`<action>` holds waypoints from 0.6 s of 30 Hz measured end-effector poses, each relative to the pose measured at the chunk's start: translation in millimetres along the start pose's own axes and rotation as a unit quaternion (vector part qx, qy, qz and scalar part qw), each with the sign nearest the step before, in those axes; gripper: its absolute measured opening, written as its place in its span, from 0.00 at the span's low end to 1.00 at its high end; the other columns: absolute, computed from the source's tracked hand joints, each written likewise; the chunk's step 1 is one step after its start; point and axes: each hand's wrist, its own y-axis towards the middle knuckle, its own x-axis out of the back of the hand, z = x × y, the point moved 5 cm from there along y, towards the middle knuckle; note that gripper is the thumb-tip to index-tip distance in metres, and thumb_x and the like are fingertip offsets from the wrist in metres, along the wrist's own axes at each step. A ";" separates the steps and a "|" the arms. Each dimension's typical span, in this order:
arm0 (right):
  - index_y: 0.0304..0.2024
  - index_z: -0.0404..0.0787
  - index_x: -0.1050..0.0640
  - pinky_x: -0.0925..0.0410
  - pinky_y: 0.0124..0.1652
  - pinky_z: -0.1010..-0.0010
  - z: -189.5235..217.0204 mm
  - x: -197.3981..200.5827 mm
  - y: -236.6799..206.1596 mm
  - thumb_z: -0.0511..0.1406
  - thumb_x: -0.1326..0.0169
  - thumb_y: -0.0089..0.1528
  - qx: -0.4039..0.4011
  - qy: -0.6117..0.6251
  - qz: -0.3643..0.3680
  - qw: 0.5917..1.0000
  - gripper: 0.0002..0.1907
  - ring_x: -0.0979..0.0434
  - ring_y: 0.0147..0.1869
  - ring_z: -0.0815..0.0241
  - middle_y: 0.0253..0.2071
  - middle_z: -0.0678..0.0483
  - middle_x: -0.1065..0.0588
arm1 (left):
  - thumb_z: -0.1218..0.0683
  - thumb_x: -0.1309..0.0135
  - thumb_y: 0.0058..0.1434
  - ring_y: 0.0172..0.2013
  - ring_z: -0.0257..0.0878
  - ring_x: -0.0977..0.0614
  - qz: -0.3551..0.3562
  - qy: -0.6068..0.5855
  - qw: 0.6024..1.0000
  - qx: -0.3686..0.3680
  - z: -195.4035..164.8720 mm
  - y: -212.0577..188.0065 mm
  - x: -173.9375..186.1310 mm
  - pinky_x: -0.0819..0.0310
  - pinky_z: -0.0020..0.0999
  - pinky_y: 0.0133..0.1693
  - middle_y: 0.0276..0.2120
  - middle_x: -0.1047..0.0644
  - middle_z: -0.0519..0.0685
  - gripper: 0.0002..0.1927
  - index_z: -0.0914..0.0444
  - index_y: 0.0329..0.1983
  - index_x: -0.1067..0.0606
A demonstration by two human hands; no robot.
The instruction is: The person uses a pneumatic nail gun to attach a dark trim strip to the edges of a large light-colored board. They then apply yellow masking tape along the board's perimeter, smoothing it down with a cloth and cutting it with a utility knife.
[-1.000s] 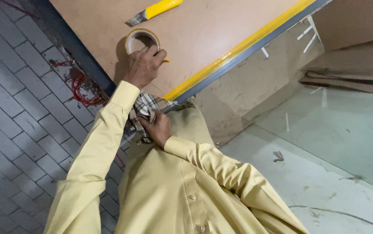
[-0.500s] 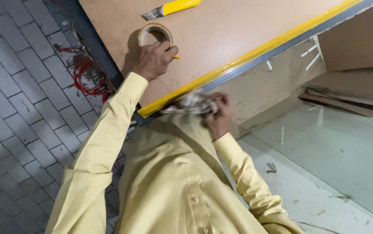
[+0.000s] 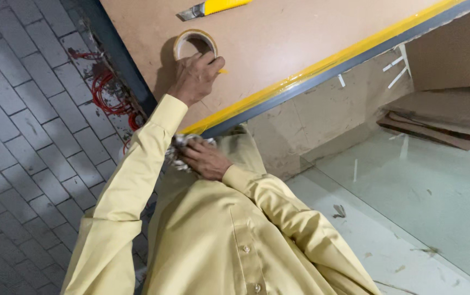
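Brown board, one tape roll under left hand, one checked cloth clutched in right hand.

Left hand outstretched, fingers curled; right hand bent in near the chest, grip closed.

I'm looking at a workshop: a fibreboard panel edged with yellow banding, a utility knife, glass sheet, offcuts.

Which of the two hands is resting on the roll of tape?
The left hand, on the tape roll lying on the board; the right hand holds a cloth instead.
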 end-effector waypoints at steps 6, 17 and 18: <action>0.62 0.39 0.25 0.32 0.62 0.57 -34.9 30.6 -30.5 0.32 0.49 0.62 -0.033 0.004 -0.124 0.992 0.24 0.29 0.69 0.46 0.63 0.46 0.28 | 0.58 0.42 0.63 0.34 0.50 0.21 0.006 0.011 1.000 0.028 -6.4 2.1 8.7 0.28 0.47 0.33 0.33 0.27 0.51 0.06 0.60 0.40 0.27; 0.62 0.39 0.27 0.35 0.67 0.51 -287.7 192.3 -233.4 0.36 0.39 0.58 -0.324 -0.114 -0.237 0.909 0.29 0.35 0.74 0.35 0.68 0.42 0.33 | 0.57 0.44 0.66 0.34 0.47 0.20 -0.015 0.007 1.000 0.019 -89.0 66.8 -54.2 0.28 0.44 0.33 0.32 0.28 0.49 0.02 0.59 0.39 0.25; 0.62 0.38 0.27 0.35 0.66 0.51 -302.3 201.8 -245.5 0.36 0.40 0.58 -0.333 -0.109 -0.235 0.907 0.29 0.35 0.73 0.35 0.68 0.41 0.33 | 0.56 0.44 0.65 0.33 0.46 0.21 -0.012 0.009 1.000 0.013 -100.7 79.2 -67.5 0.28 0.44 0.33 0.31 0.28 0.49 0.02 0.59 0.39 0.25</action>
